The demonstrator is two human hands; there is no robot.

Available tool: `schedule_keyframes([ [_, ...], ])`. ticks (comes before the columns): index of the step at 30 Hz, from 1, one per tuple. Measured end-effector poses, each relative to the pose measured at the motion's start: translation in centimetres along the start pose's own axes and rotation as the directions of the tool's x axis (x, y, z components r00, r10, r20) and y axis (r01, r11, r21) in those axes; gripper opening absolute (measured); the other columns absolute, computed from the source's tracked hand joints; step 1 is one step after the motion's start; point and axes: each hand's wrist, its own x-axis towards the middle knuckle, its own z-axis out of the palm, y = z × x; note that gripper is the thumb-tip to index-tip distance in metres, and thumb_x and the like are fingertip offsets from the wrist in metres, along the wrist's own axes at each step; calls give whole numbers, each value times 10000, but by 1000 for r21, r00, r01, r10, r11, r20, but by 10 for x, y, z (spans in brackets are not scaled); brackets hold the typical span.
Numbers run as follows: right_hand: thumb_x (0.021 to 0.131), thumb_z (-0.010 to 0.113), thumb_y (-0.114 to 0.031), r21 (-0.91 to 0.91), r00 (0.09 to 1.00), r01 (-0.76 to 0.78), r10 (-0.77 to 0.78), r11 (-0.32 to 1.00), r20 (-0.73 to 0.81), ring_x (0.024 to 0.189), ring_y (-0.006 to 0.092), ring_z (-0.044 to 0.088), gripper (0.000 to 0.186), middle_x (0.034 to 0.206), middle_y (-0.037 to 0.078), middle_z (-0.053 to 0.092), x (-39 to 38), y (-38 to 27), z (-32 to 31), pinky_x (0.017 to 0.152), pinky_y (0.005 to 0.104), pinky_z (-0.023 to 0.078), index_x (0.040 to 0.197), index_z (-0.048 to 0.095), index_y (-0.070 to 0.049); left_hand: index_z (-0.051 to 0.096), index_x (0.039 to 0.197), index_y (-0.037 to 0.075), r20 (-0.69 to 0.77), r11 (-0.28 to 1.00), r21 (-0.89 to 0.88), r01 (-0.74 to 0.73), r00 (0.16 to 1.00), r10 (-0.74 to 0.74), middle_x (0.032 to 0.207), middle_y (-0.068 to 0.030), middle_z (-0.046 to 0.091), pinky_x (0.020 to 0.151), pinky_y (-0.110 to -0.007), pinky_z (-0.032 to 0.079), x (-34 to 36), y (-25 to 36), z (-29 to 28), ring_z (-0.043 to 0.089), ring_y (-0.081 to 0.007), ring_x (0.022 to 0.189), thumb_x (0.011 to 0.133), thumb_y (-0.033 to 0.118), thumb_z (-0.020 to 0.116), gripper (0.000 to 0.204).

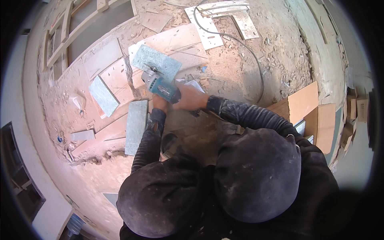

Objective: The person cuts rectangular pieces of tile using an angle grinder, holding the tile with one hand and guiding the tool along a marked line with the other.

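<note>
A teal angle grinder (163,89) is in front of my knees, its metal head over a grey-green tile (160,60). My right hand (191,98) is closed around the rear of the grinder's body, coming in from the right. My left hand (161,104) is closed at the grinder's near left side, its fingers partly hidden by the tool. The grinder's disc is mostly out of sight against the tile. Beneath that tile lies a larger pale board (188,38). Another grey tile (136,127) lies beside my left forearm.
A cut tile piece (104,96) and a small offcut (83,135) lie to the left. A dark cable (258,60) curves over the dusty, debris-strewn floor. An open cardboard box (306,104) stands right; a wooden frame (66,44) lies far left. White boards (208,34) lie at the back.
</note>
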Motion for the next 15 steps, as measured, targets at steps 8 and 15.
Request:
schedule_keyframes([
  [8,681,765,-314,23,1000,-3,4,1000,-23,998,355,649,805,1089,240,654,-7,-1,2,872,400,514,1352,470,18,599,1185,41,19,996,-82,44,999,-43,1081,-67,668,798,-327,541,7,-7,-7,663,-182,959,961,150,591,250],
  [15,664,743,-309,44,1000,-29,29,999,-7,965,369,649,696,1012,258,656,15,-13,9,832,415,513,1221,526,48,602,1166,24,91,972,222,-79,994,60,1076,-81,670,793,-340,545,10,-12,-30,663,-196,938,951,129,572,242],
])
